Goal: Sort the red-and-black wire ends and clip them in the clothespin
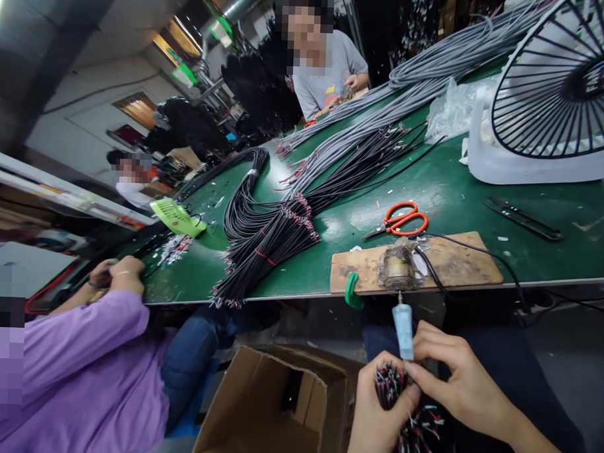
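My left hand (377, 407) is wrapped round a bundle of black cables (389, 383) whose ends show red, white and black wires. More cable ends (421, 432) fan out below the thumb. My right hand (458, 377) is closed in a pinch just above the bundle, thumb and forefinger together; whatever lies between them is hidden. Right beside those fingertips points a light blue tapered sleeve (403, 330), fitted on the shaft of a small motor (398, 266). The motor sits on a wooden board (466, 262) at the table edge, held by a green clamp (352, 291).
On the green table (352, 221) lie orange-handled scissors (406, 220), thread snips (525, 219), black cable bundles (269, 238) and grey cables (345, 132). A fan (482, 160) stands right. Below is an open cardboard box (256, 410). A co-worker in purple (93, 371) sits left; another person (332, 62) works opposite.
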`<state>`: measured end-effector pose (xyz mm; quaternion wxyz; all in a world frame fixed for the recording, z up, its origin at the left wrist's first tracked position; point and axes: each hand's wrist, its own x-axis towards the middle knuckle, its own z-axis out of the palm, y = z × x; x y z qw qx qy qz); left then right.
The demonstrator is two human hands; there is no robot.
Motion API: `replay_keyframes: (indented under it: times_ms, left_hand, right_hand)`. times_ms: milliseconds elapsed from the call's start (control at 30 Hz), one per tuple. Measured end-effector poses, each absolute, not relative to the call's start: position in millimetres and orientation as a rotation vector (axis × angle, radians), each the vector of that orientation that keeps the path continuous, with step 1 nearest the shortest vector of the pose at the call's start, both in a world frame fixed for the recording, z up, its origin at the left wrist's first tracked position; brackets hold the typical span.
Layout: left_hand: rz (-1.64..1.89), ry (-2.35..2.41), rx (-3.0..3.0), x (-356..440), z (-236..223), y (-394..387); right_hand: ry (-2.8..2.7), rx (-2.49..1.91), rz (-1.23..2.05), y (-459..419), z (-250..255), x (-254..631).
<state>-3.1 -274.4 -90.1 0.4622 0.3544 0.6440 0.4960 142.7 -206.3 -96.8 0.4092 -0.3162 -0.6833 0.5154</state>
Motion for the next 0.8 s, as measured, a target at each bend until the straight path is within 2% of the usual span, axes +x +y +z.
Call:
replay_keyframes:
  times_ms: [233, 433, 600, 800]
  left_hand:
    - [1.276, 1.514, 0.646, -5.5, -94.8, -283.3]
    - [1.178, 1.548, 0.543, -2.2, -94.8, -286.3]
    - [1.395, 1.643, 0.737, 1.2, -94.4, -282.0]
    - [1.342, 1.651, 0.934, 0.3, -98.1, -281.3]
  right_hand:
    - [-1.634, -0.832, 1.405, -209.8, -112.7, 149.2]
    - [-1.622, -0.710, 1.337, -209.9, -108.6, 150.8]
    - [-1.673, -0.726, 1.241, -211.1, -100.9, 150.8]
    - [-1.724, -0.770, 1.097, -212.5, -98.6, 148.9]
